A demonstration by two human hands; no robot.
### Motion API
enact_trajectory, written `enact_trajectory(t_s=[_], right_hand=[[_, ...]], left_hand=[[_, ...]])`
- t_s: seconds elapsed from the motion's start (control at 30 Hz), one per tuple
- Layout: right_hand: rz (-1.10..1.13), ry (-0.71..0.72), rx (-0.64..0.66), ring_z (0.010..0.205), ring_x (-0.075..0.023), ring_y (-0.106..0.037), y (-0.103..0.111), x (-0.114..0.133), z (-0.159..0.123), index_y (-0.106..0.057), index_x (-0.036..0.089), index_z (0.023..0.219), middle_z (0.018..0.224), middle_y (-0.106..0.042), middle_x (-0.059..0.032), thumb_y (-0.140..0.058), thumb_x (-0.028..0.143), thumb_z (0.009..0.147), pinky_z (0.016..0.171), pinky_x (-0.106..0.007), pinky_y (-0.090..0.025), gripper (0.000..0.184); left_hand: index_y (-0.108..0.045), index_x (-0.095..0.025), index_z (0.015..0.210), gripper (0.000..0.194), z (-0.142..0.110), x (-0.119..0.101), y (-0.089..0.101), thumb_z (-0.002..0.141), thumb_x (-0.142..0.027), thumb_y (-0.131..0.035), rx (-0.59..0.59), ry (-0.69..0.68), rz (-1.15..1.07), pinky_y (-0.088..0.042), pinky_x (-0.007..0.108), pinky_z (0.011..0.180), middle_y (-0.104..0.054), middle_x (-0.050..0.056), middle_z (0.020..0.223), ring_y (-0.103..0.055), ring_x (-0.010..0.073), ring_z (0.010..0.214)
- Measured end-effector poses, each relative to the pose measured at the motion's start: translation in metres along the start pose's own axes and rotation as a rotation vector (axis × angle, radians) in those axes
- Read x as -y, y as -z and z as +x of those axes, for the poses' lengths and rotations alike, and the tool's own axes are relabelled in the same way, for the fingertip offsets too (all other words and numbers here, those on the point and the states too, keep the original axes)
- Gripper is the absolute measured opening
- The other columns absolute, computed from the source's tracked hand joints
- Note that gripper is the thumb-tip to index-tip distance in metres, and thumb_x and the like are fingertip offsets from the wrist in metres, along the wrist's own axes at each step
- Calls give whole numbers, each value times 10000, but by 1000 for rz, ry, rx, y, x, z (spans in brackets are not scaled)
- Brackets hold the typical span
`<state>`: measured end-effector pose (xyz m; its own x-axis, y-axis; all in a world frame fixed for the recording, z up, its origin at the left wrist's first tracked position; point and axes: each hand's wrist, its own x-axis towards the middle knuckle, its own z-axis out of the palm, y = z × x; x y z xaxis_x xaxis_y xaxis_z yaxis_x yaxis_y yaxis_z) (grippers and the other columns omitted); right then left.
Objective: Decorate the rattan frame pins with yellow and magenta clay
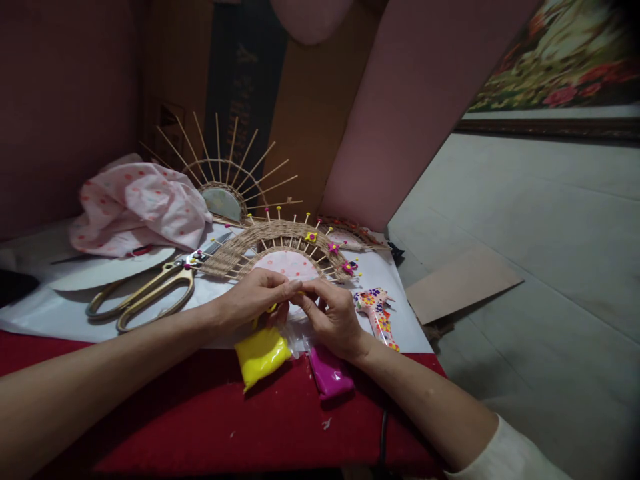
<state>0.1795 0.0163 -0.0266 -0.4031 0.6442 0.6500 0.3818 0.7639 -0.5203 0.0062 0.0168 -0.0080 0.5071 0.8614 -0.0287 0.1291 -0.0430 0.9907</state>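
My left hand (pixel 265 290) and my right hand (pixel 333 317) meet fingertip to fingertip, pinched round a small piece of yellow clay (pixel 301 291) that they mostly hide. Just behind them lies a woven half-round fan (pixel 235 250) of twine on thin sticks, with a dotted fabric centre (pixel 287 262). Coloured balls tip its sticks, and clay flowers (pixel 311 237) sit on the weave at the right. Below my fingers are a bag of yellow clay (pixel 263 357) and a bag of magenta clay (pixel 330 375).
Large gold-handled scissors (pixel 165 283) lie at the left, near bunched dotted cloth (pixel 145 207). A second stick frame (pixel 223 200) leans behind. A flower-patterned glue gun (pixel 377 313) is right of my right hand. White sheet (pixel 400 293) covers part of the red tabletop (pixel 200 407).
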Motion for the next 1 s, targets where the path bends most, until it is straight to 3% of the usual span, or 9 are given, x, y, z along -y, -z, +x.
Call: enact_trajectory(t_s=[0.63, 1.0], right_hand=[[-12, -2, -3, 664, -121, -590, -1, -2, -2, -643, 179, 925, 826, -684, -33, -552, 183, 862, 585, -259, -466, 111], [1, 6, -5, 681, -128, -604, -1, -1, -1, -646, 171, 907, 818, -685, -39, -554, 168, 854, 603, -260, -475, 107]], left_hand=[[-546, -142, 579, 463, 0, 4, -1, 814, -540, -521, -21, -3, -23, -273, 210, 420, -501, -11, 486, -406, 81, 418], [-549, -134, 582, 507, -1, -1, 0, 851, -551, -446, 3, 9, -20, -276, 205, 422, -501, -1, 481, -406, 78, 417]])
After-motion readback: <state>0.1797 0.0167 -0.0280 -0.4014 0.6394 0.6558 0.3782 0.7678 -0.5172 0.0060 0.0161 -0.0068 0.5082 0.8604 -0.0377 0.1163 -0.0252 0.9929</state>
